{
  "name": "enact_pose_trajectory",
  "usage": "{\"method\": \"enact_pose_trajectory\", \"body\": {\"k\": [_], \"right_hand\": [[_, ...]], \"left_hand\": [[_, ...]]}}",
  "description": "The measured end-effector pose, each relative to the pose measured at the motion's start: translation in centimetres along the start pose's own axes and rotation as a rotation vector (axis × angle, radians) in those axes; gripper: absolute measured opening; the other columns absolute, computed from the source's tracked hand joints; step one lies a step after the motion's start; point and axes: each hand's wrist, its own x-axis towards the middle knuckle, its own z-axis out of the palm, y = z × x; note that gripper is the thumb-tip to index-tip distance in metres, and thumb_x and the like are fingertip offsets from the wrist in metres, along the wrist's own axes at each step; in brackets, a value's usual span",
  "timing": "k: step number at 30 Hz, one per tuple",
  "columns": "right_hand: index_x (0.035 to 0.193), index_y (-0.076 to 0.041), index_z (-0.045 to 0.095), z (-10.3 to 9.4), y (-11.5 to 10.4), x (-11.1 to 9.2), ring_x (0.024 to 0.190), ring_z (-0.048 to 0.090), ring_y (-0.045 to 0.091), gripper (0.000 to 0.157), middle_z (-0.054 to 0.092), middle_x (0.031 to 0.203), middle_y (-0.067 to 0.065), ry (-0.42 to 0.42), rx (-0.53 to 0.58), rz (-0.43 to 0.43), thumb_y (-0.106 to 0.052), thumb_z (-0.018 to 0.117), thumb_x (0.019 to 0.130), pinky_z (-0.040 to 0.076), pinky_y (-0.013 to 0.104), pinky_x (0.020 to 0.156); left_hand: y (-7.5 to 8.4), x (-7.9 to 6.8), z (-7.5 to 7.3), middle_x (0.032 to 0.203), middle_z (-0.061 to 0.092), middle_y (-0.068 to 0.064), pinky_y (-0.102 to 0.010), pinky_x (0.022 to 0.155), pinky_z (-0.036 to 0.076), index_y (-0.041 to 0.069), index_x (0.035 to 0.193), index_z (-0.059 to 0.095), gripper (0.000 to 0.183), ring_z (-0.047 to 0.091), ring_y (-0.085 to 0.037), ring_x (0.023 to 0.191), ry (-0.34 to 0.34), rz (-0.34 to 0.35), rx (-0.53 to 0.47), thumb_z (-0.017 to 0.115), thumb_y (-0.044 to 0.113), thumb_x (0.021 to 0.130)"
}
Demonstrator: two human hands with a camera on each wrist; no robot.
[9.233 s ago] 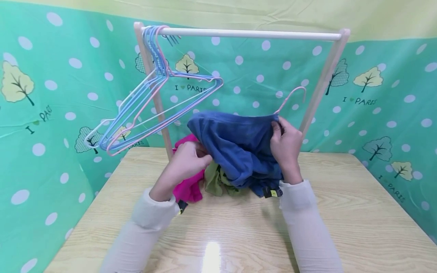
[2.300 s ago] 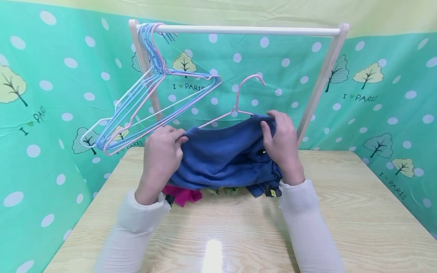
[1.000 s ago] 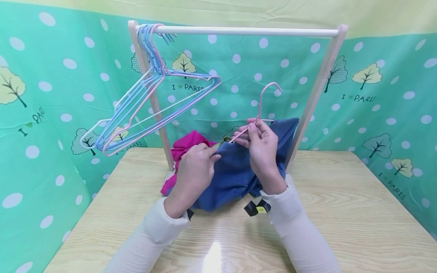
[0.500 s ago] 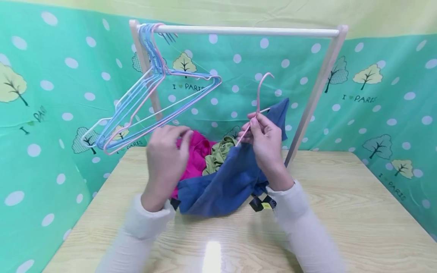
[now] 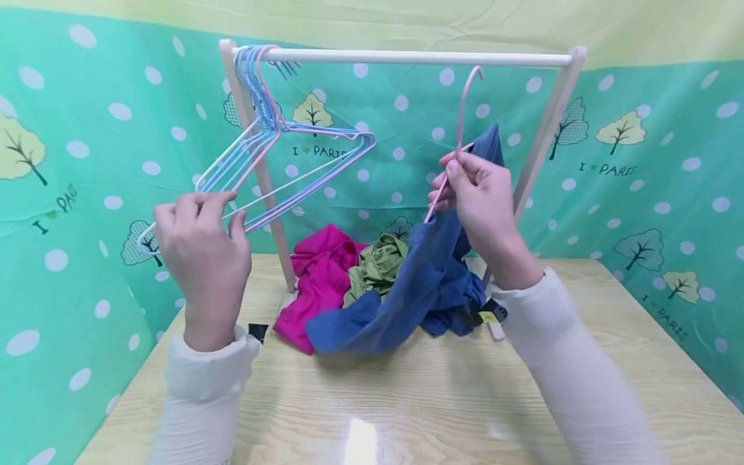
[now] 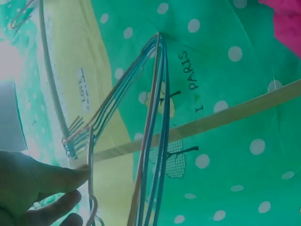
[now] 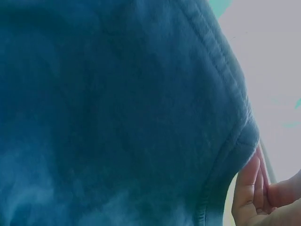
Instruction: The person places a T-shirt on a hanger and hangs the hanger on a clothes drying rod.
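My right hand [image 5: 485,200] pinches a pink wire hanger [image 5: 462,119] just below its hook. The hook's tip is close under the white rail [image 5: 407,57]. A blue garment [image 5: 418,290] hangs from both arms of this hanger, its left part drooping low toward the table. In the right wrist view the blue cloth [image 7: 117,113] fills most of the picture, with fingers [image 7: 249,188] at its edge. My left hand [image 5: 203,252] is at the left ends of several blue, white and pink hangers [image 5: 270,132] hung on the rail. Its fingers look loosely extended, touching a wire [image 6: 91,160].
A magenta garment [image 5: 320,284] and an olive green garment [image 5: 378,265] lie crumpled on the wooden table [image 5: 325,407] beneath the rail. Wooden posts [image 5: 549,132] hold the rail at both ends. Dotted green cloth [image 5: 633,194] surrounds the table.
My right hand has lifted the pink hanger with the blue garment up toward the rail. My left hand has let go of the blue cloth and moved left to the hung hangers.
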Motion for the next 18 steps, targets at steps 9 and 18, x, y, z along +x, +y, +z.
{"method": "enact_pose_trajectory", "body": {"k": [9,18], "right_hand": [[0.108,0.005,0.066,-2.3,-3.4,2.5,0.064,0.069,0.021,0.020,0.067,0.080,0.015,-0.036,-0.043,0.083,-0.011,0.055,0.105,0.061,0.030,0.064],[0.109,0.003,0.067,-4.9,-6.6,5.4,0.067,0.071,0.024,0.018,0.068,0.081,0.016,-0.097,-0.149,0.206,-0.010,0.057,0.104,0.061,0.030,0.062]], "left_hand": [[-0.8,0.0,0.1,0.109,0.069,-0.024,-0.053,0.081,0.040,-0.001,0.115,0.075,0.022,0.050,-0.046,0.093,-0.038,-0.037,0.042,0.070,-0.001,0.094],[-0.7,0.2,0.0,0.109,0.071,-0.025,-0.052,0.079,0.042,-0.003,0.112,0.075,0.019,0.052,-0.046,0.090,-0.042,-0.044,0.031,0.067,-0.003,0.095]]}}
